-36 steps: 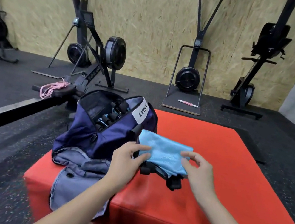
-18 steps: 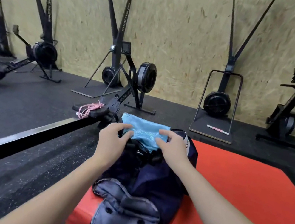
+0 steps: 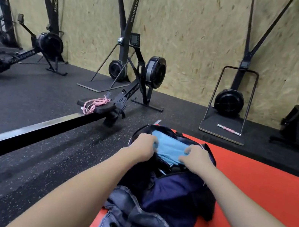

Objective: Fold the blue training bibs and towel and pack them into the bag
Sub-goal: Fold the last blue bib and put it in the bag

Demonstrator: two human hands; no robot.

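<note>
Cloth [image 3: 170,149] has sunk into the bag [image 3: 174,193] mouth, frame centre. Your left hand [image 3: 143,146] and right hand [image 3: 196,157] pinch its ends, apart. Packing step; next, push down, release.

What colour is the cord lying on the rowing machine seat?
Pink cord, looped on the black seat; seen in the head view.

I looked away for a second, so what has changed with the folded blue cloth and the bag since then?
Both hands, left and right, carried the folded blue cloth from in front of the navy bag into its open top. They still grip it. The bag stays on the red mat.
</note>
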